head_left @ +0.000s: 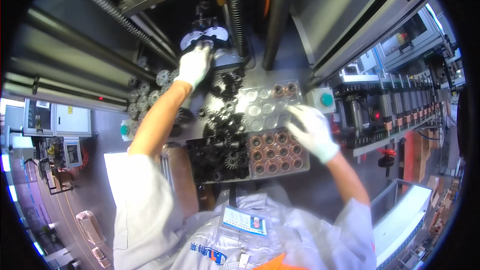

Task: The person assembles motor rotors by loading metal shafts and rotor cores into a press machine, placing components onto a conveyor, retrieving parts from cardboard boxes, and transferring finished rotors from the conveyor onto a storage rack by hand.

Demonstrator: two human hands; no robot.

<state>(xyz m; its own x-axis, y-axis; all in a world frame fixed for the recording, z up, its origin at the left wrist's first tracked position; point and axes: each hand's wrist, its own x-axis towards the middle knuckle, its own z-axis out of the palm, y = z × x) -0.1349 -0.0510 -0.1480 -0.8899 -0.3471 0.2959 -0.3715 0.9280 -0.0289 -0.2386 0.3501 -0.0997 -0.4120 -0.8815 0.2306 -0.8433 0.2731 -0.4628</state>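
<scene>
My left hand (194, 65), in a white glove, reaches into the press. Its fingers are closed at a dark fixture with two white round plates (216, 33); what they pinch is hidden. Over the right edge of a clear plastic tray (254, 101), my right hand (312, 131), also gloved, has its fingers spread and holds nothing visible. A few copper-coloured rings (278, 90) sit in that tray's far right pockets. Nearer to me, a second tray holds rows of copper-coloured rings (271, 153). Dark toothed gear-like discs (220, 130) are heaped between my hands.
Grey toothed discs (162, 79) are piled left of the fixture. Green push buttons stand on a right box (326, 100) and at the left (124, 129). Coil springs (233, 10) and thick posts (275, 20) frame the press. A rack of machine parts (385, 107) stands at the right.
</scene>
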